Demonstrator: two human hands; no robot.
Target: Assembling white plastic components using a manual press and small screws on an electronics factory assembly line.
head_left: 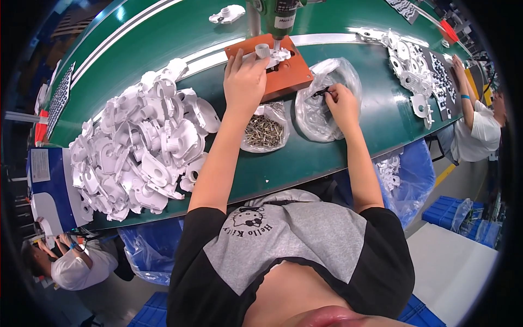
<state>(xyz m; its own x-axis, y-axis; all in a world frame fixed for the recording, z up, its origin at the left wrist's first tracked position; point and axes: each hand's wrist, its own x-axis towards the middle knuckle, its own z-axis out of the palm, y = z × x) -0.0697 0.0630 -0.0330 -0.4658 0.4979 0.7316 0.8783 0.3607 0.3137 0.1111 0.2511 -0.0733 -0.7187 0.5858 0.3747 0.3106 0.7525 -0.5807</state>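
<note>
My left hand (245, 79) rests on the orange fixture plate (289, 76) and holds a white plastic part (272, 54) in place under the green screwdriver head (283, 19). My right hand (339, 101) pinches a small black piece (321, 91) over a clear plastic bag (327, 109) lying on the green belt. A small open bag of metal screws (264, 131) sits between my two forearms.
A big heap of white plastic housings (141, 141) fills the belt (250, 174) on my left. More white parts (408, 60) and black sheets lie at the right, where another person (479, 125) works. A third person (65, 261) sits lower left. Blue bags hang under the belt.
</note>
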